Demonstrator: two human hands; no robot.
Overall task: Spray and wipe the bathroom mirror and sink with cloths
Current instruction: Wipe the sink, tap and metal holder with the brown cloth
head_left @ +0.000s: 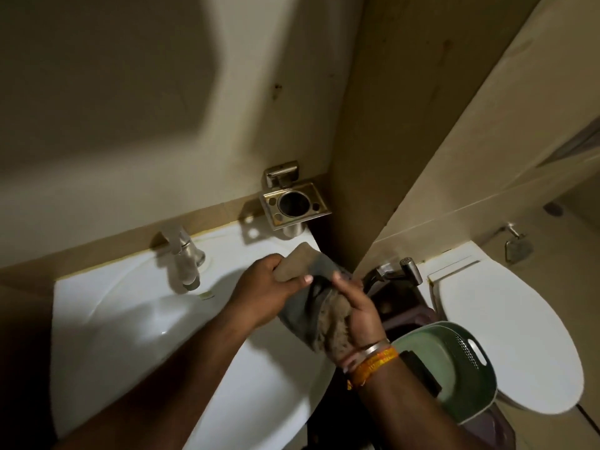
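Note:
A grey-brown cloth (316, 280) hangs over the right rim of the white sink (136, 319), held between both hands. My left hand (263, 293) grips its upper folded edge with curled fingers. My right hand (360, 316) holds the lower, fluffy part against its palm, with the thumb pinching the cloth. A chrome tap (185, 258) stands at the back of the sink. The mirror and any spray bottle are out of view.
A metal toothbrush holder (293, 203) is fixed to the wall above the sink's right corner. A green plastic basket (454, 368) sits to the right on a dark stool. A white toilet (506, 336) with its lid down and a hand sprayer (406, 271) stand beyond.

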